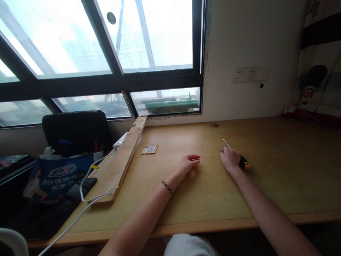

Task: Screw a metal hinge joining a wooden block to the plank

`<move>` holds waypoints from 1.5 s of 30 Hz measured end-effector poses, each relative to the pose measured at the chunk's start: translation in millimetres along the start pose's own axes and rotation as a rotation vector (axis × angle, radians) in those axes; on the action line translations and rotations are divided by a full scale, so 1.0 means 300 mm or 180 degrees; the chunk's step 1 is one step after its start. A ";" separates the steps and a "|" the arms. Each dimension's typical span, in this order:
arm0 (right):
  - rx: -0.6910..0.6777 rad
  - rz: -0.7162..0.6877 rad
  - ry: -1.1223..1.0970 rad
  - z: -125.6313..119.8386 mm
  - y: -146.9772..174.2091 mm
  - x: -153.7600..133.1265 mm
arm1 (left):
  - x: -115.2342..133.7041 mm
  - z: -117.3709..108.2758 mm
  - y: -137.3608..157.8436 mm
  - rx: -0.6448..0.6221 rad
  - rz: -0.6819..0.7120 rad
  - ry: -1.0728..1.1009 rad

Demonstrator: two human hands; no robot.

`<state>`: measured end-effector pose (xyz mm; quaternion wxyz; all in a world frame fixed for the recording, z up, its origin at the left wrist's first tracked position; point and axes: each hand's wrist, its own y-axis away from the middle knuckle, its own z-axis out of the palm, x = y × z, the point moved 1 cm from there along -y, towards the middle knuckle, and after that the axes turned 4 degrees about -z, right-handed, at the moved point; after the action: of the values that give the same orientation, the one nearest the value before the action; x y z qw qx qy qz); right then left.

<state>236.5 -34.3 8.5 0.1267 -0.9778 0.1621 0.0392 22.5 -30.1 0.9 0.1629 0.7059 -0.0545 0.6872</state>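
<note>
My left hand [189, 163] is just over the wooden tabletop, its fingers stretched out and slightly apart, with nothing I can make out in them. My right hand [230, 158] is closed, and a small dark, shiny bit shows at its fingertips, too small to name. Right behind that hand lies a screwdriver [244, 162] with a black and yellow handle. Its metal shaft points away to the upper left; the hand hides part of it. Left of both hands, a small square wooden piece [149, 149] with silvery pieces on it lies flat on the table.
Long wooden boards [117, 170] lie along the table's left side, with a white cable [84, 185] across them and a white power strip [120, 140] beside them. A blue bag [64, 177] and a black chair [76, 128] stand at left. Wall sockets [250, 74] are behind.
</note>
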 end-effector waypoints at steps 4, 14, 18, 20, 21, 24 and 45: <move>0.0078 0.0027 -0.0022 0.013 -0.004 0.004 | -0.026 -0.003 -0.023 -0.0039 0.0087 -0.0034; 0.0045 0.0061 0.0023 0.009 -0.004 0.002 | -0.051 -0.009 -0.038 -0.0098 0.0128 -0.0118; 0.0002 0.0118 -0.0005 0.009 -0.005 0.000 | -0.058 -0.010 -0.044 -0.0120 0.0110 -0.0144; 0.0024 0.0114 -0.0030 0.010 -0.005 -0.001 | -0.059 -0.010 -0.044 -0.0137 0.0107 -0.0160; 0.0041 0.0107 -0.0039 0.010 -0.005 -0.001 | -0.059 -0.010 -0.044 -0.0142 0.0107 -0.0166; 0.0119 0.0078 -0.0026 0.012 -0.003 -0.001 | -0.059 -0.010 -0.044 -0.0151 0.0119 -0.0193; 0.0278 -0.1010 -0.2158 -0.033 0.183 -0.256 | 0.050 -0.297 0.033 0.0991 0.0394 -0.1304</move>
<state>146.5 -63.5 14.2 0.2191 -0.9160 -0.0411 0.3336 -64.5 -10.2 17.5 -0.0044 0.8422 -0.0231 0.5387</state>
